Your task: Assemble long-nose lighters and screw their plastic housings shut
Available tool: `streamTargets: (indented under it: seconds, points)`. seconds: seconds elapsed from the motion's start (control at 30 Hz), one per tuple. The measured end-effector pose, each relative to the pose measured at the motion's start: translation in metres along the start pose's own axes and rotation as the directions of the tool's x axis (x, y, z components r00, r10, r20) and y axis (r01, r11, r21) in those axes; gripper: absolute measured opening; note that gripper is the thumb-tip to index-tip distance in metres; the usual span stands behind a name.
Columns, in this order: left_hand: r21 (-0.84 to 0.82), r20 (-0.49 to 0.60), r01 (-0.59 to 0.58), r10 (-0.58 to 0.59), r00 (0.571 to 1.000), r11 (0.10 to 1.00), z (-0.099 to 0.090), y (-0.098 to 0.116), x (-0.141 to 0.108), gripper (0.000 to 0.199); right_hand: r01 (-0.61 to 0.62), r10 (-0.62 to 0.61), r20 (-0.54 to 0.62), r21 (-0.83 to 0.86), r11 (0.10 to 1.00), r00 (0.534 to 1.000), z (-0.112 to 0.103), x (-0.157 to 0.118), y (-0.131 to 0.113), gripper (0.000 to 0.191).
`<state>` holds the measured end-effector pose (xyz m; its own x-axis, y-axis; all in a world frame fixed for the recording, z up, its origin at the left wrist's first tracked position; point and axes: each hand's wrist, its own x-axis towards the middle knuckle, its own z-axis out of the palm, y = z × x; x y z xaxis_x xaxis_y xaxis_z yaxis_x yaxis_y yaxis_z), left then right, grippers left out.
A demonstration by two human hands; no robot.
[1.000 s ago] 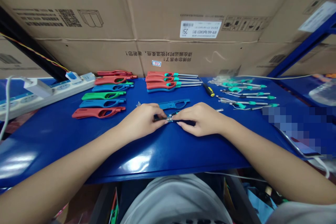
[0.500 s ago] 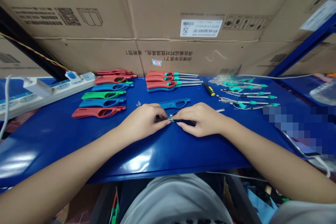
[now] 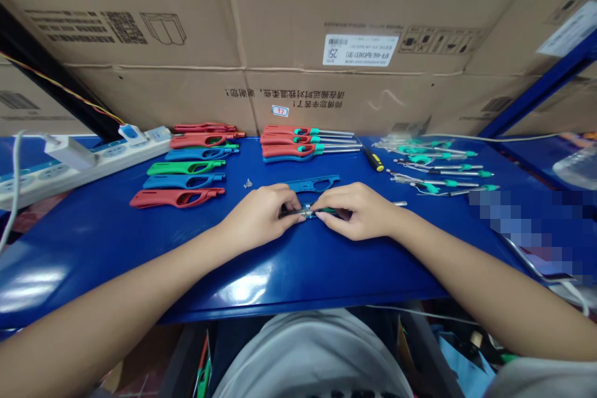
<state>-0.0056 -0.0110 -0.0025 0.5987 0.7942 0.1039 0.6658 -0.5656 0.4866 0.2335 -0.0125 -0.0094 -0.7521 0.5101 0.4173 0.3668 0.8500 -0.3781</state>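
My left hand and my right hand meet near the middle of the blue table. Between their fingertips is a small lighter assembly with clear and metallic parts, partly hidden by the fingers. A metal tube end shows beyond my right hand. Just behind the hands lies a blue handle shell. Tiny screws rest in a little pile behind my left hand.
Red, green and blue handle shells lie in a column at left, beside a power strip. Lighters with metal tubes, a screwdriver and green-tipped tube assemblies line the back. Cardboard stands behind.
Both hands stay pinched together over the assembly, with slight finger movement; more of its middle shows between the fingertips. The whole view has shifted slightly.
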Motion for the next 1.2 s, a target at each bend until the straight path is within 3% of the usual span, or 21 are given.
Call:
streamTargets:
  seconds: [0.17,0.47,0.7,1.2]
  points:
    - [0.008,0.006,-0.003,0.003,1.000,1.000,0.000,0.000,-0.001,0.010,-0.027,0.027,-0.021,0.033,0.999,0.999,0.001,0.002,-0.002,0.019]
    - [-0.025,0.000,0.014,-0.014,1.000,1.000,0.000,0.000,0.001,0.009,0.031,-0.023,0.063,-0.124,0.992,0.998,-0.002,-0.001,-0.006,0.023]
    - [-0.062,0.013,0.023,-0.022,1.000,0.998,0.000,-0.002,0.001,0.012,0.052,-0.044,0.050,-0.166,0.985,0.998,-0.002,-0.004,-0.004,0.024]
    - [0.016,0.007,-0.019,0.019,1.000,1.000,-0.002,0.003,-0.001,0.013,0.128,-0.059,0.192,-0.372,0.919,0.980,-0.003,0.001,-0.014,0.032]
